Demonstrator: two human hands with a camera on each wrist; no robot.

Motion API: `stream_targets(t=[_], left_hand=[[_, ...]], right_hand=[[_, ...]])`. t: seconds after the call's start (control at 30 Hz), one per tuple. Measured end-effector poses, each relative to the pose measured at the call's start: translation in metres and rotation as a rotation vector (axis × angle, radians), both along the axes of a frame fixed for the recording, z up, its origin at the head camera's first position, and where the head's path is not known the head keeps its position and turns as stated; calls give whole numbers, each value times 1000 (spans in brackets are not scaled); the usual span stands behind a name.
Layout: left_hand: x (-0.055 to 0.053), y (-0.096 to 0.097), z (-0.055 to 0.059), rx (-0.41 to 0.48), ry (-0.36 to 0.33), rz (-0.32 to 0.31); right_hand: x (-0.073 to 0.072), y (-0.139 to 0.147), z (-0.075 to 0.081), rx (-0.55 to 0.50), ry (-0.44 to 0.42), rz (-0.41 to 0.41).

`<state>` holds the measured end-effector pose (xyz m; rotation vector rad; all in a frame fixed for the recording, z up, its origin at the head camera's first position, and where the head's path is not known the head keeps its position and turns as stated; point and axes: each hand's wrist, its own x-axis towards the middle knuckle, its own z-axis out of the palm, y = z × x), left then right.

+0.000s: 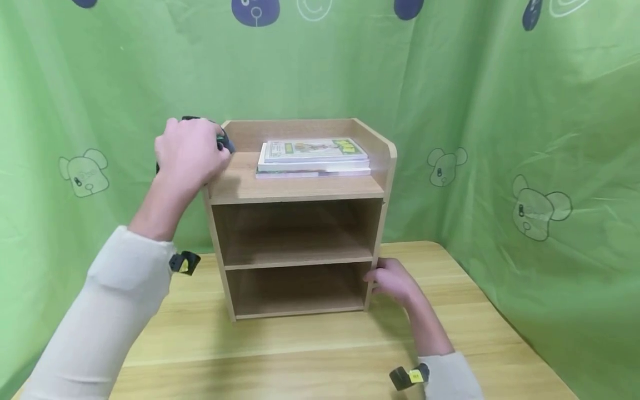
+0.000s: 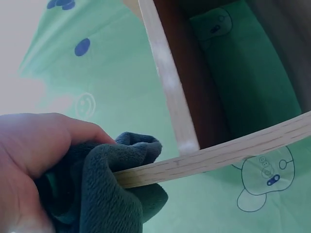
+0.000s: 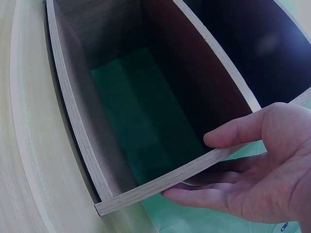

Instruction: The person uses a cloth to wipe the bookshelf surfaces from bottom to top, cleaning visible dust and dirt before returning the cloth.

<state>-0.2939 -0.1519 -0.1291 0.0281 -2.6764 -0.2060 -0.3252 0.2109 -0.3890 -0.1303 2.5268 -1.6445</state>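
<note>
Left hand: fingers grip dark grey-green plush cloth, folded over upper left panel of pale wooden three-tier shelf on yellow wooden worktop. Right hand: fingers pinch lower right panel.

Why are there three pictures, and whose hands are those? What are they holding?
There's no robot here, just one person's left hand and right hand. The big picture comes from a camera on the person's head, looking forward and down. The other two come from a camera worn on each wrist, watching that hand. On the table stands a wooden-looking shelf with some books on top. The left hand holds a dark cloth folded over the shelf's side edge. The right hand grips the opposite side, low down, thumb inside and fingers outside.
</note>
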Motion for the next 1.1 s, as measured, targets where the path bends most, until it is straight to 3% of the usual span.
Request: stream_targets(t=[0.13,0.33,0.57,0.83,1.1], left_hand=[[-12,4,13,-44,-78,48],[-27,7,23,-80,-150,80],[-41,-3,31,-56,-177,76],[-48,-5,36,-92,-179,7],[-46,-4,31,-76,-165,22]], right_hand=[[1,1,1,-10,-5,-6],[2,0,0,-8,-6,8],[0,-2,2,-3,-9,9],[1,0,4,-1,-1,22],[2,0,2,-12,0,18]])
